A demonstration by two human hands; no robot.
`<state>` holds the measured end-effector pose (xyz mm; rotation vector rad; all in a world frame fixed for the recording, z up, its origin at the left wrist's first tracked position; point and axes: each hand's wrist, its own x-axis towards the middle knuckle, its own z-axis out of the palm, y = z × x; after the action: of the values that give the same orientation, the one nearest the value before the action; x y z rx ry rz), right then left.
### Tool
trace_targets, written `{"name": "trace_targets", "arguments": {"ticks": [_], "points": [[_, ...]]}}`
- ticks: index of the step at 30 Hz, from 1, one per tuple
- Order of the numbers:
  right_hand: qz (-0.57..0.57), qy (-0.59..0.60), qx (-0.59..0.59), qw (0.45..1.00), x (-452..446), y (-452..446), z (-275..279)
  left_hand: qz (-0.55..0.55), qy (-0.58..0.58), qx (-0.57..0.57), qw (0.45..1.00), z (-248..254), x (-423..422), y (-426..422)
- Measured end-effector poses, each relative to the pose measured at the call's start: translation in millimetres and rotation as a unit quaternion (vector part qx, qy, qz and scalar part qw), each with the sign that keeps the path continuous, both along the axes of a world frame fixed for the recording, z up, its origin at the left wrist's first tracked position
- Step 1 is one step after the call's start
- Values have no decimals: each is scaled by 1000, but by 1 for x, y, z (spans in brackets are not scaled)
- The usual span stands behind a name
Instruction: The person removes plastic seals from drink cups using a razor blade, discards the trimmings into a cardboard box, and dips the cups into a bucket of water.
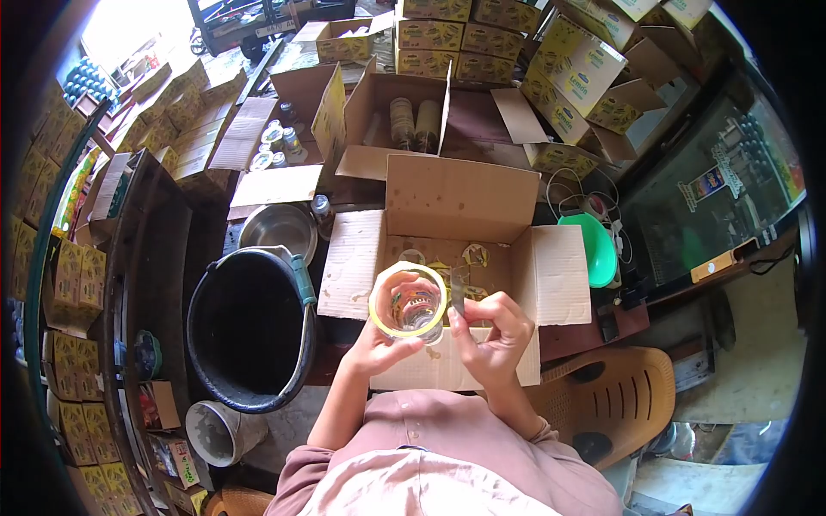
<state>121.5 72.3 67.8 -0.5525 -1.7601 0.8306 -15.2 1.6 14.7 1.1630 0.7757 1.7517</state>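
My left hand (385, 347) is wrapped round a clear cup (416, 320) with a yellow rim, its mouth tilted up toward me. Between the thumb and fingers of my right hand (494, 337) is a thin, flat grey strip (458, 299) that looks like a blade, held upright just right of the cup's rim. Whether it touches the rim I cannot tell. Beneath both hands stands an open cardboard box (460, 196) with its flaps spread. Inside it lie yellow-and-clear pieces (475, 254), partly hidden by my hands.
A large black bucket (245, 331) stands to the left, a metal bowl (277, 230) behind it. One open box (323, 112) holds small jars; another (366, 82) holds two tall containers. A green bowl (590, 249) and a brown plastic chair (619, 404) are at the right.
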Motion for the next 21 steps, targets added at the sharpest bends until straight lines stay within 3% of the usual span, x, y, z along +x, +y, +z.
{"name": "trace_targets", "arguments": {"ticks": [6, 21], "points": [[-18, -25, 42, 999, 0, 0, -3, 49, 50, -36, 997, 2, 4, 1], [-42, -46, 72, 995, -2, 5, -2, 54, 200, -64, 976, 0, -6, -5]]}}
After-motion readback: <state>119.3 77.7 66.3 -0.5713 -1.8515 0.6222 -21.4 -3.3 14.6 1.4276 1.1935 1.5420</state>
